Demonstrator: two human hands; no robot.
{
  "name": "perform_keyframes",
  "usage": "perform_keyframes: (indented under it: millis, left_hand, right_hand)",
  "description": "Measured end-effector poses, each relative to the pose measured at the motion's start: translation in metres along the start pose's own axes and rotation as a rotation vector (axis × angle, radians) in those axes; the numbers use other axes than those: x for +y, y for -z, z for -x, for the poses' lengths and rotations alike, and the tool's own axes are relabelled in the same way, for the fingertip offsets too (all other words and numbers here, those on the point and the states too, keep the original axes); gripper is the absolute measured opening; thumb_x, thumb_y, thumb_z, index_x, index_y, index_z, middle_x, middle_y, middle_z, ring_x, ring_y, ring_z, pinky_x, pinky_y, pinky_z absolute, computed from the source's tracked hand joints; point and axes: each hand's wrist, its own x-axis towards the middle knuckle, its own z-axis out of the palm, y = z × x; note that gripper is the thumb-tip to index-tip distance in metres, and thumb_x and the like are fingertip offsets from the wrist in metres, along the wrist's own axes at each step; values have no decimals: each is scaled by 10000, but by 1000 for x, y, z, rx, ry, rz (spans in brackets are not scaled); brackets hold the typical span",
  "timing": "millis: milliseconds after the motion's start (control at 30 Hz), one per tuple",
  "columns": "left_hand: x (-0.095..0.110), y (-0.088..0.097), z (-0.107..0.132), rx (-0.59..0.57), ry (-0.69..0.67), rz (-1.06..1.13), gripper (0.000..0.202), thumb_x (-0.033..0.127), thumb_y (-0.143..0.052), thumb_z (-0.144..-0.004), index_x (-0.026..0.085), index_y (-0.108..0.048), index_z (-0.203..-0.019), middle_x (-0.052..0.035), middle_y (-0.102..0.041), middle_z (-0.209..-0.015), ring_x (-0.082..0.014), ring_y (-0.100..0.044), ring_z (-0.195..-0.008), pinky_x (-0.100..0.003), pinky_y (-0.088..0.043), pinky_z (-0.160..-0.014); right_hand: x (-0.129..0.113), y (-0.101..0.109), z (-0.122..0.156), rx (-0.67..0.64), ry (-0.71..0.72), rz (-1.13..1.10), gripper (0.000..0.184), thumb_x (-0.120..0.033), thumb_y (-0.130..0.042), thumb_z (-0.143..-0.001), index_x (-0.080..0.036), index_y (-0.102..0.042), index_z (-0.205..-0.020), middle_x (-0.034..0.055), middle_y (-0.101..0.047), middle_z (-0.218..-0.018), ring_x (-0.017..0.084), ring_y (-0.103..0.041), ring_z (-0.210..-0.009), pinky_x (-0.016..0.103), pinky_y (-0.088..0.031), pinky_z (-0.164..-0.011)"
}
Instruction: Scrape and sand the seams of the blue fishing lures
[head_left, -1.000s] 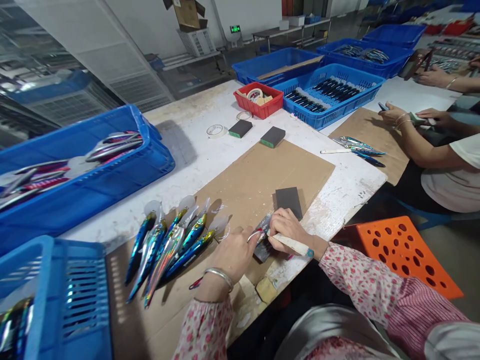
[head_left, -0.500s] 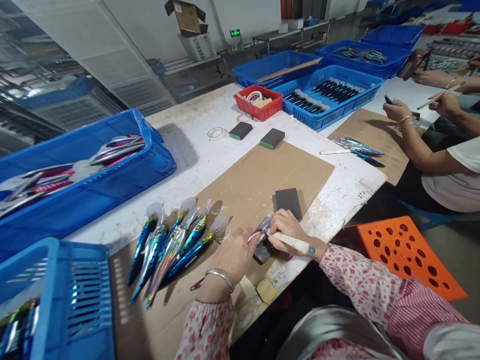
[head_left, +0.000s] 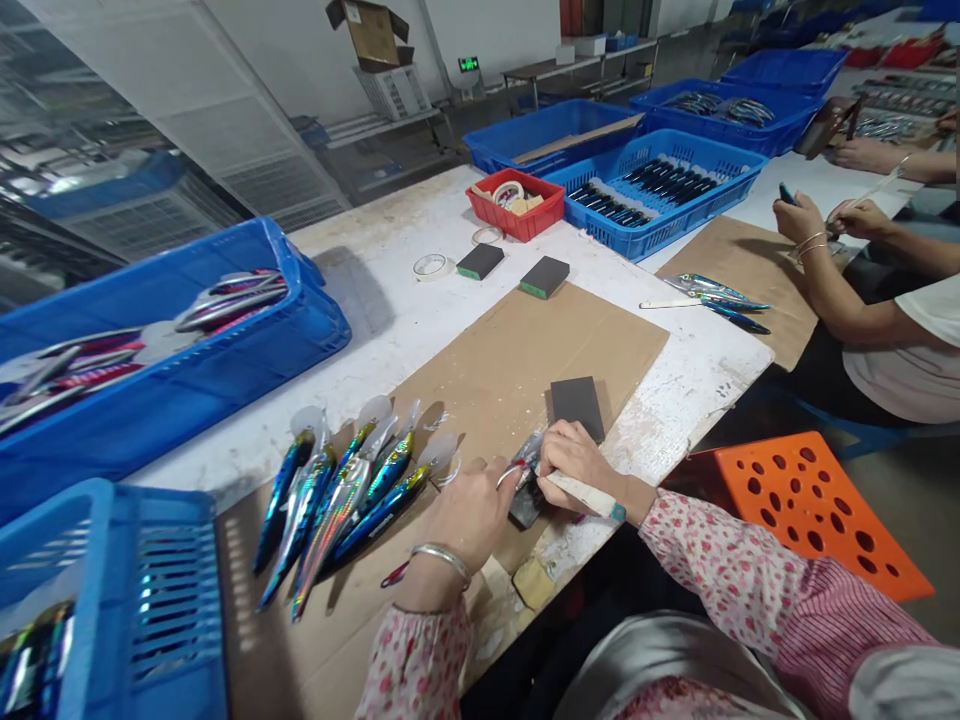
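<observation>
My left hand (head_left: 466,512), a metal bangle at its wrist, is closed around a fishing lure (head_left: 531,448). Most of the lure is hidden; its clear end shows past my fingers and a dark tip sticks out beside the wrist. In my right hand (head_left: 574,458) is a white-handled tool (head_left: 592,496), its working end against the lure and hidden by my fingers. Under both hands lies a dark block (head_left: 526,508). Just beyond sits a dark sanding block (head_left: 577,402). Several blue fishing lures (head_left: 375,468) with clear lips lie to the left on the cardboard (head_left: 480,355).
Blue crates of lures stand at left (head_left: 300,345) and near left (head_left: 169,590). At the back are a red basket (head_left: 532,225) with tape rolls and a blue tray (head_left: 645,240) of lures. A co-worker's hands (head_left: 802,215) are at right, above an orange perforated stool (head_left: 825,515).
The white handle has tilted slightly, its end dropping a little towards me. My left hand stays nearly in place. At right, the co-worker's hands have come closer together.
</observation>
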Motion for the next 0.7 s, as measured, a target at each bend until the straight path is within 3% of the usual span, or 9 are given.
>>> perform_keyframes:
  millis: [167, 333, 700]
  left_hand:
    - [-1, -4, -1, 24, -3, 0, 429, 405, -224, -978, 200, -596, -1031, -104, -661, -952, -233, -656, -879, -315, -451, -715]
    - [-4, -4, -2, 22, -1, 25, 423, 399, -232, -979, 205, -605, -1025, -101, -663, -971, -238, -658, -881, -324, -453, -727]
    - [-3, -2, -1, 3, 5, 19, 429, 393, -231, -982, 183, -602, -1032, -111, -666, -975, -236, -661, -885, -324, -453, -725]
  right_hand:
    - [-1, 7, -2, -36, -14, -77, 204, -142, -582, -711, -213, -392, -687, -10, -508, -684, 191, -476, -825, 328, -315, -729]
    - [-1, 11, -1, 61, -32, -253, 150, -195, -530, -796, -216, -404, -718, -2, -533, -720, 183, -479, -800, 317, -338, -714]
    - [2, -4, 2, 165, 24, -114, 129, -233, -563, -812, -216, -453, -748, 16, -571, -734, 196, -501, -819, 335, -356, -722]
